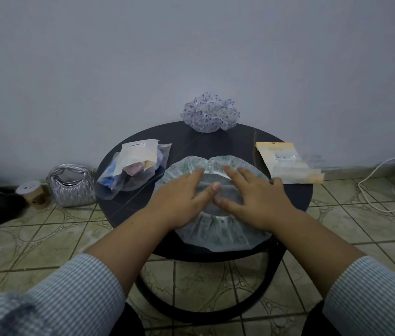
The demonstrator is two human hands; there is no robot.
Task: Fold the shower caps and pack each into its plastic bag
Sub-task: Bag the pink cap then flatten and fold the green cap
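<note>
Both hands, left (182,197) and right (252,197), lie flat with straight fingers, gripping nothing, pressing the green-printed translucent shower cap (216,229) smooth on the round black tabletop (128,204), likely readying a fold.

Dim, flat, bluish indoor light, soft faint shadows, wide-angle bending at the edges, slight overall softness, no glare

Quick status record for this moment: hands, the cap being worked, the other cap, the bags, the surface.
left hand: flat on green-print shower cap
right hand: flat on same cap
green-print cap: spread open, unfolded
purple-print shower cap: crumpled, far table edge
empty plastic bag: right of green-print cap
filled bags: stacked left
surface: round dark table
</note>
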